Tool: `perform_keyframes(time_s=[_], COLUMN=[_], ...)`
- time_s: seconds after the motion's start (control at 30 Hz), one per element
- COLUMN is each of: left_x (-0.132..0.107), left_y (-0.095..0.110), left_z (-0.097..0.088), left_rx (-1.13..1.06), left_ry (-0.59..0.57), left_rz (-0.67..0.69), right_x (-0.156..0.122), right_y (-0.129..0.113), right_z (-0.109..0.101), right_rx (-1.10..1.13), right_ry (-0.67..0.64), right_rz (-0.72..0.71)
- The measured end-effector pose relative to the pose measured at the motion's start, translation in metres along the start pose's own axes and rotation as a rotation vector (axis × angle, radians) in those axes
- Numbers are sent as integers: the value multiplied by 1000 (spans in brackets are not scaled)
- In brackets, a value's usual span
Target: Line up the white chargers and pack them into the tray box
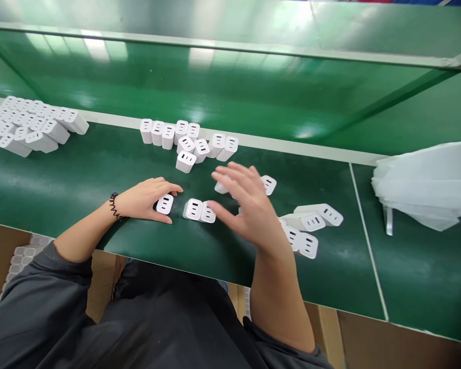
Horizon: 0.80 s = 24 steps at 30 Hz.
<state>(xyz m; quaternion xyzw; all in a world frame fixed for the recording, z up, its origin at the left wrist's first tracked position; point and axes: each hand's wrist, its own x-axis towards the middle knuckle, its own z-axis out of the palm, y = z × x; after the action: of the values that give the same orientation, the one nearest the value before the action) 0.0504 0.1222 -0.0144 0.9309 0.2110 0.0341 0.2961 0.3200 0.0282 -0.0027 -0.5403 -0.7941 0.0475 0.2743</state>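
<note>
L hand (148,199) cupped round white, 3-slot, rect. plastic block (165,204), grip apart; R hand (248,205) blurred, grip apart, nr similar block pair (198,210).

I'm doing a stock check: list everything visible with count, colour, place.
block cluster: many, white, far left
rear blocks: ten, white, back middle
pair: two blocks, white, centre
single block: one, white, left of pair
partly hidden blocks: at least two, white, right of pair
right blocks: at least four, white, farther right
table: one, green, beneath blocks
panel: one, green, behind table
plastic sheet: one, translucent white, right
metal piece: one, silver, under sheet
tray cells: several, translucent, lower left
wristband: one, black, centre left
sleeves: two, dark, bottom
left hand: one, around single block
right hand: one, near pair
</note>
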Motion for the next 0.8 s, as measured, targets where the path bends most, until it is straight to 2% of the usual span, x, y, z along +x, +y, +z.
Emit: perform_keyframes(time_s=[0.1,0.2,0.27,0.37,0.43,0.5,0.67,0.8], left_x=[0,0,0,1,1,1,1,1], left_y=[0,0,0,0,0,0,0,0], left_z=[1,2,3,3,3,3,3,4], left_rx=[9,9,14,18,12,7,8,14], left_ry=[10,22,28,21,11,3,4,1], left_rz=[8,18,23,25,26,25,31,30], right_x=[2,2,3,4,4,2,-4,-2], right_y=[-12,-22,-26,-24,-17,-6,16,10], right_z=[4,13,17,15,11,10,18,15], right_rx=[70,14,23,70,40,-28,-111,-107], right_ry=[-136,-195,-180,-26,120,188,84,129], right_rz=[-204,-246,-247,-189,-73,53,195,162])
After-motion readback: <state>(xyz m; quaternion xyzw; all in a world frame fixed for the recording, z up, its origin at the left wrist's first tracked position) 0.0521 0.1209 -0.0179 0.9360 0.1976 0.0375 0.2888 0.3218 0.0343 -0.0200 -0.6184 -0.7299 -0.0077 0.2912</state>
